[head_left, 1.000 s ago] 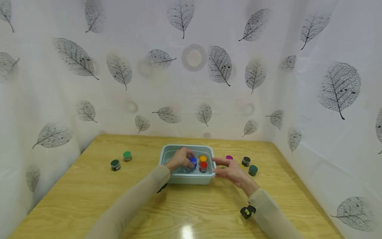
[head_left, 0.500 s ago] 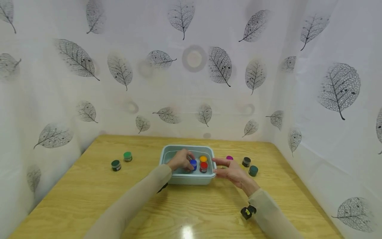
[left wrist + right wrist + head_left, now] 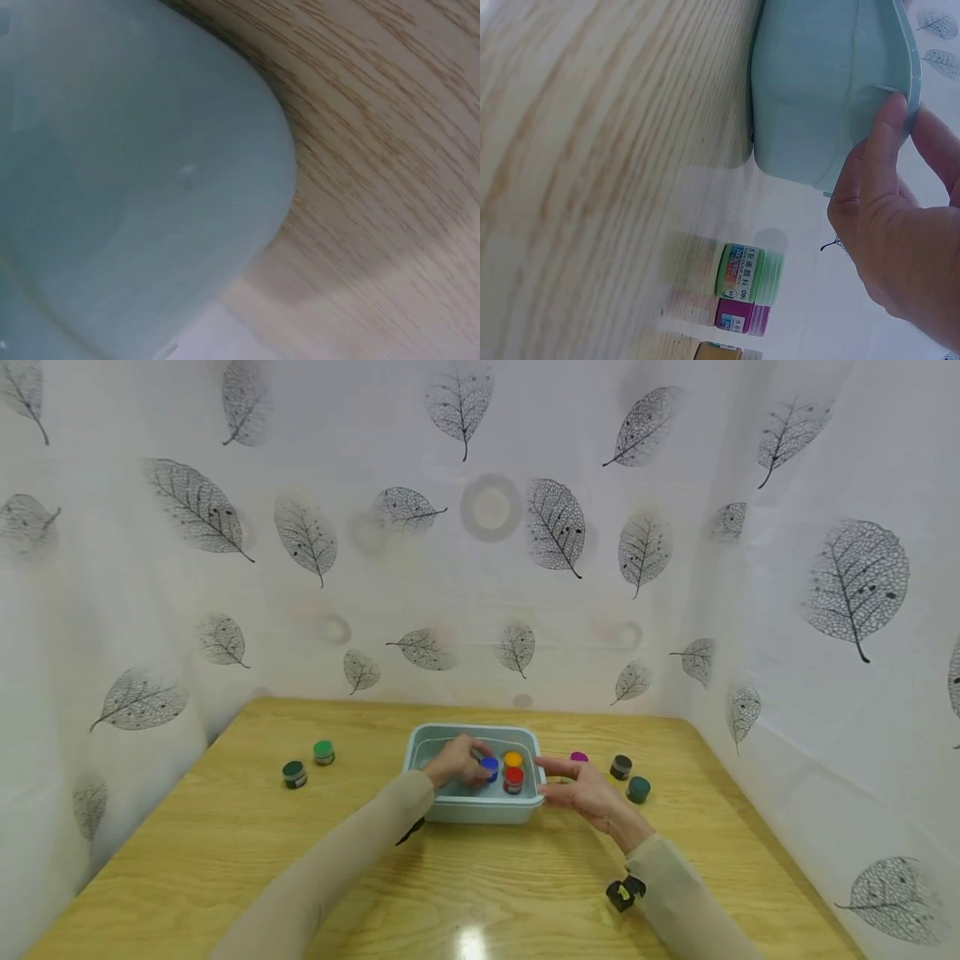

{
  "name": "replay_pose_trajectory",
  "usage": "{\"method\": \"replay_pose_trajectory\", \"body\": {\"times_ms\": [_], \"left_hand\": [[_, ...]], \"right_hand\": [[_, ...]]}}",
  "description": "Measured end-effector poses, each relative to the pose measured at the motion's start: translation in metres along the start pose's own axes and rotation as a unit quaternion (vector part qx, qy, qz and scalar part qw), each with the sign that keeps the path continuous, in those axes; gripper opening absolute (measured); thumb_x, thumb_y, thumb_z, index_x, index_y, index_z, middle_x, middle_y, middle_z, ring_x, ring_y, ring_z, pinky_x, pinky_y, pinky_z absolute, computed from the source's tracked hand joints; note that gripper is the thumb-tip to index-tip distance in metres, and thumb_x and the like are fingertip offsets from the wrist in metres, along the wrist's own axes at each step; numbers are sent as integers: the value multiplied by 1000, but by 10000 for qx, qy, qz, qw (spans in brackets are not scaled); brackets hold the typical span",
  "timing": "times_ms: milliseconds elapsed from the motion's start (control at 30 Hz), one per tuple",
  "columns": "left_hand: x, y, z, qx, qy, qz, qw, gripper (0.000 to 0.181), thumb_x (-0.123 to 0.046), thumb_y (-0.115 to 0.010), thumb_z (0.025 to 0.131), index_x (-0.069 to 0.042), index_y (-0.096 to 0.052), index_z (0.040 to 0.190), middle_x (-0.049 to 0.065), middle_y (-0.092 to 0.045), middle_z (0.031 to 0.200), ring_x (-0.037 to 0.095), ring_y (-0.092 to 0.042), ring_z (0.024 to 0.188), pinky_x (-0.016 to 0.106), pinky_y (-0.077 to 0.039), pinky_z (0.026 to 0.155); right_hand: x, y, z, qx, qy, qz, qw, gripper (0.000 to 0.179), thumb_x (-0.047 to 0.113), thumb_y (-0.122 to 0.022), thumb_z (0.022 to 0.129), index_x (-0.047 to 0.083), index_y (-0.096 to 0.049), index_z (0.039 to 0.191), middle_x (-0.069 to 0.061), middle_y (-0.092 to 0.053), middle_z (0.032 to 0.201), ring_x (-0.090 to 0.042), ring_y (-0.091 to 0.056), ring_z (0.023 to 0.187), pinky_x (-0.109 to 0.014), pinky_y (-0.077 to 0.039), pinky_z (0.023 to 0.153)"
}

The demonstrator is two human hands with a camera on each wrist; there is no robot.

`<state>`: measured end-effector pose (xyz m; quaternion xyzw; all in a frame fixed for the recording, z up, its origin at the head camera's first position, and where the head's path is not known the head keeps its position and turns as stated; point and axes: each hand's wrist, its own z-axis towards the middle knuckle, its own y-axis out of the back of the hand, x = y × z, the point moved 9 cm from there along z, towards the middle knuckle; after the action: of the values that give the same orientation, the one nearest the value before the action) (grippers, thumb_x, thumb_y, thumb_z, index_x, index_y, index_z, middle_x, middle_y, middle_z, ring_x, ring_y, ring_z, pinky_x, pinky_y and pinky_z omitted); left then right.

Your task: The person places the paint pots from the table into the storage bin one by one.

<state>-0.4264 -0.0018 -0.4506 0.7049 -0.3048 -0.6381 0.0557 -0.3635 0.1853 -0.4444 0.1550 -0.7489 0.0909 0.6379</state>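
A pale blue plastic tub [image 3: 472,811] stands on the wooden table. My left hand [image 3: 456,760] reaches into it over the near left rim and holds a blue-lidded paint jar [image 3: 490,767]. Beside that jar, inside the tub, are an orange-lidded jar [image 3: 513,759] and a red-lidded jar [image 3: 513,779]. At the tub's right side my right hand [image 3: 588,792] grips the rim, with fingers and thumb spread along it. The right wrist view shows this hand [image 3: 900,202] at the rim from close by. In the left wrist view only the tub's outer wall [image 3: 172,150] and table appear.
Green [image 3: 324,752] and dark green [image 3: 295,774] jars stand left of the tub. To the right are magenta [image 3: 579,757], black [image 3: 621,767] and dark teal [image 3: 638,789] jars. Light green [image 3: 742,271] and brownish-yellow [image 3: 718,351] jars show in the right wrist view. A leaf-patterned curtain [image 3: 480,568] surrounds the table.
The head view has shifted slightly. My left hand stays at the blue-lidded jar, which has barely moved within the tub. The right hand keeps its place on the rim.
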Motion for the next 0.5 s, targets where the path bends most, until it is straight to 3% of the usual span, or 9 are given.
{"method": "replay_pose_trajectory", "body": {"times_ms": [333, 500], "left_hand": [[-1, 0, -1, 191, -94, -137, 9997, 48, 7, -74, 76, 3, -63, 122, 18, -68, 106, 20, -64, 83, 29, -61, 71], [1, -1, 0, 246, 0, -105, 9996, 51, 7, -75, 76, 0, -63, 125, 19, -68, 113, 22, -65, 92, 32, -60, 80]], "right_hand": [[-2, 2, 1, -122, -90, -44, 9999, 59, 4, -70, 89, 0, -47, 144, -25, -38, 150, -29, -61, 116, -41, -55, 97], [-1, 1, 1, -121, -95, -52, 9999, 59, 4, -69, 90, 0, -46, 144, -25, -38, 150, -29, -60, 116, -40, -56, 96]]}}
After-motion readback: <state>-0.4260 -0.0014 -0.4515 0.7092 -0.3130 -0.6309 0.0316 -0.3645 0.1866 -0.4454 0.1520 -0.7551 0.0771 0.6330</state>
